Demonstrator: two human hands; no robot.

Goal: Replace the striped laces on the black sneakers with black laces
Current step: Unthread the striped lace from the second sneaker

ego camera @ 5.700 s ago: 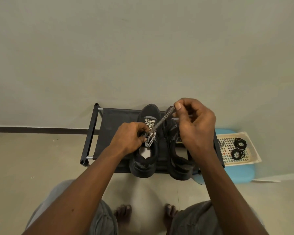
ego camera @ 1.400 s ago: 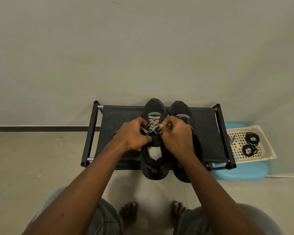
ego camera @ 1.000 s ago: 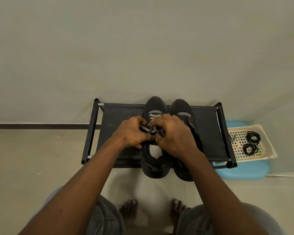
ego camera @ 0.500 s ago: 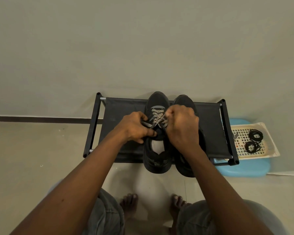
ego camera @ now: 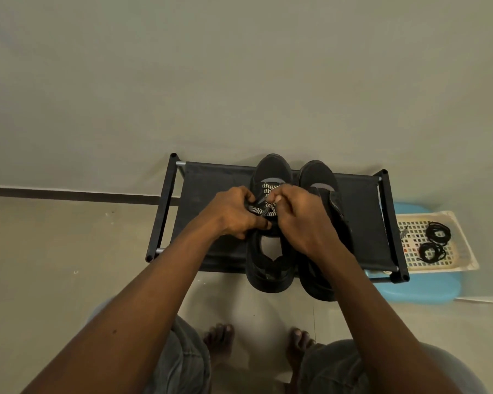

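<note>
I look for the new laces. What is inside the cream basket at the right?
Two coiled bundles of black laces lie in the basket, plus a small striped piece at its left. The shoe rack frame hides that left edge.

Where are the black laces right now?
Head view, far right: the black laces lie coiled in the cream tray on a blue stool beside the rack.
</note>
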